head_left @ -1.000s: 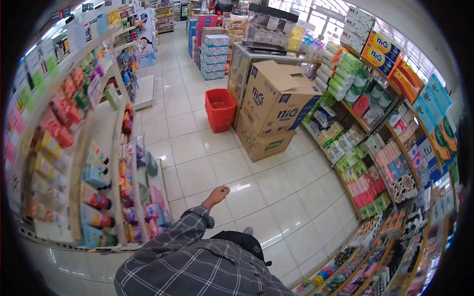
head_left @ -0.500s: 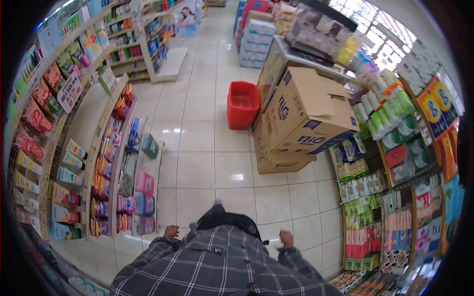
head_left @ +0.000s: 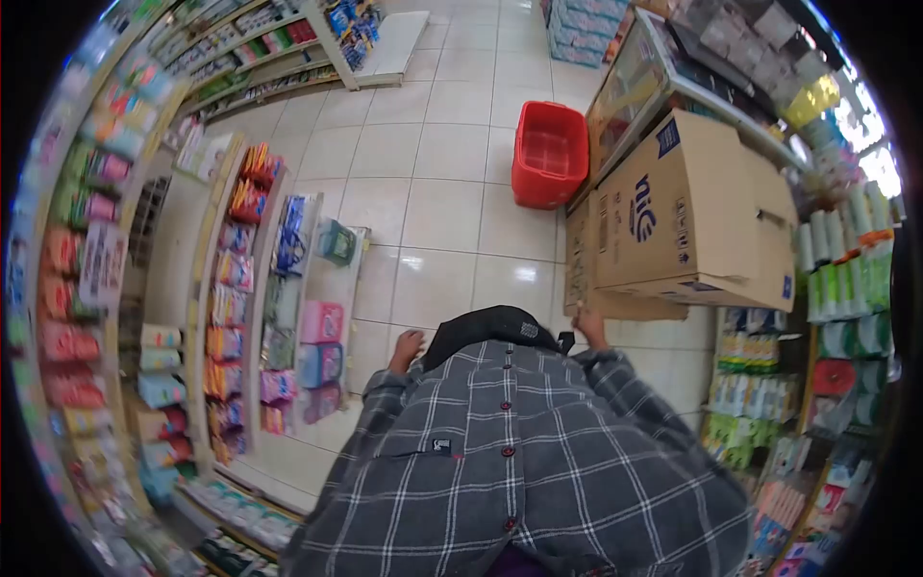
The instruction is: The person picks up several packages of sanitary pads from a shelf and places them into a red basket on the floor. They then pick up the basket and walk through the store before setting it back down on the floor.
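Note:
My left hand (head_left: 409,344) hangs beside my body with its fingers loosely bent and apart, and nothing shows in it. To its left is the low end of a shelf with pink and blue refill packs (head_left: 322,322). On the other side, my right hand (head_left: 588,327) is held low in front of me, fingers partly spread and no object visible in them. It overlaps the bottom edge of a large brown carton (head_left: 639,216) marked "nic" in this view. A second, flatter carton (head_left: 577,255) lies beneath that one.
A red plastic basket (head_left: 548,159) stands on the tiled floor (head_left: 442,216) beside a glass display counter (head_left: 625,91). Stocked shelves line both sides, with sachets (head_left: 231,317) at left and packaged goods (head_left: 755,385) at right. A white shelf base (head_left: 394,53) juts out ahead.
My view has moved forward and turned left, so the cartons and red basket sit farther right and closer. My right hand has come up near the lower carton's edge.

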A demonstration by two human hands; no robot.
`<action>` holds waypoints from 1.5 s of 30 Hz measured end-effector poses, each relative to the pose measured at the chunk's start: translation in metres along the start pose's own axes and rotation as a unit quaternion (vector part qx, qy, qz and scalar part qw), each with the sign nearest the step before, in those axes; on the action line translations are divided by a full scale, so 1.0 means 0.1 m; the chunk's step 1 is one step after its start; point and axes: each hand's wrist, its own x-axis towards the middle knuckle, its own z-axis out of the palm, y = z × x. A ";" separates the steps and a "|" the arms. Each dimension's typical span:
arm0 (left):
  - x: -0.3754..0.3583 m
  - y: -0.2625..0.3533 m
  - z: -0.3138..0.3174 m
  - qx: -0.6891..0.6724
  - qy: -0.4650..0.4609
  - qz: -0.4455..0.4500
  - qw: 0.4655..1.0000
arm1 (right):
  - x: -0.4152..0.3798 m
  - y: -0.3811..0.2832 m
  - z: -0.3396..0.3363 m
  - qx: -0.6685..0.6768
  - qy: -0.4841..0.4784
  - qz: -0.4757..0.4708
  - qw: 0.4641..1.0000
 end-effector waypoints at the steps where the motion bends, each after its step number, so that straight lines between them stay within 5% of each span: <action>1: 0.20 0.29 0.02 0.022 -0.028 0.135 0.990 | 0.20 -0.07 -0.07 0.102 -0.066 0.065 0.991; 3: 0.36 0.98 0.08 -0.048 -0.027 0.093 0.994 | 0.38 -0.38 -0.20 0.192 -0.004 0.117 0.974; 5: 0.29 1.62 0.06 -0.110 0.034 0.053 0.992 | 0.83 -0.38 -0.30 0.194 -0.054 0.201 0.959; 9: 0.63 1.35 0.14 -0.205 0.140 -0.015 0.969 | 2.20 0.07 -0.13 0.125 -0.108 0.114 0.980; 10: 0.61 1.22 0.19 -0.116 0.160 -0.069 0.978 | 2.48 -0.07 -0.24 0.115 -0.112 0.100 0.982; 11: 0.82 0.40 0.15 0.130 0.161 0.070 0.976 | 2.71 -0.23 -0.36 0.105 -0.117 0.087 0.984; 13: 0.35 0.37 0.37 0.228 0.070 0.002 0.971 | 3.14 -0.62 -0.51 0.063 -0.074 0.039 0.995; 17: -0.30 1.07 0.93 0.086 -0.004 -0.172 0.981 | 4.37 -1.15 -0.61 -0.049 -0.078 -0.029 0.995; 22: -0.46 2.15 1.49 -0.065 0.024 -0.266 0.962 | 5.43 -1.32 -0.17 -0.308 -0.082 -0.104 0.942; 25: -0.49 2.69 1.68 -0.086 0.047 -0.342 0.935 | 5.82 -1.19 0.15 -0.344 -0.087 -0.139 0.925; 27: -0.43 2.95 1.76 -0.123 0.069 -0.414 0.899 | 6.13 -1.07 0.31 -0.359 -0.144 -0.179 0.905; 29: -0.51 2.96 1.87 -0.121 0.072 -0.356 0.924 | 5.98 -1.00 0.29 -0.369 -0.239 -0.231 0.868; 30: -0.36 3.23 1.93 -0.209 0.116 -0.425 0.873 | 5.97 -1.13 0.09 -0.370 -0.288 -0.266 0.843; 31: -0.34 3.23 1.99 -0.139 0.072 -0.383 0.910 | 6.17 -1.29 -0.12 -0.374 -0.320 -0.304 0.815; 33: -0.32 3.22 2.07 0.010 -0.012 -0.283 0.959 | 6.49 -1.78 -0.56 -0.346 -0.458 -0.189 0.797; 35: -0.30 3.18 2.22 -0.127 0.036 -0.377 0.917 | 6.91 -2.06 -0.89 -0.278 -0.545 -0.020 0.791; 37: -0.23 3.25 2.28 -0.170 0.064 -0.387 0.904 | 7.48 -2.34 -1.20 -0.167 -0.533 0.114 0.821; 38: -0.21 3.27 2.29 -0.162 0.058 -0.376 0.911 | 7.80 -2.06 -1.10 -0.228 -0.388 -0.103 0.887; 41: -0.34 3.16 2.38 -0.159 0.049 -0.366 0.916 | 8.40 -2.05 -1.05 -0.296 -0.145 -0.200 0.922; 45: -0.60 2.99 2.42 -0.252 0.111 -0.458 0.845 | 8.47 -2.47 -1.19 -0.310 -0.228 -0.163 0.909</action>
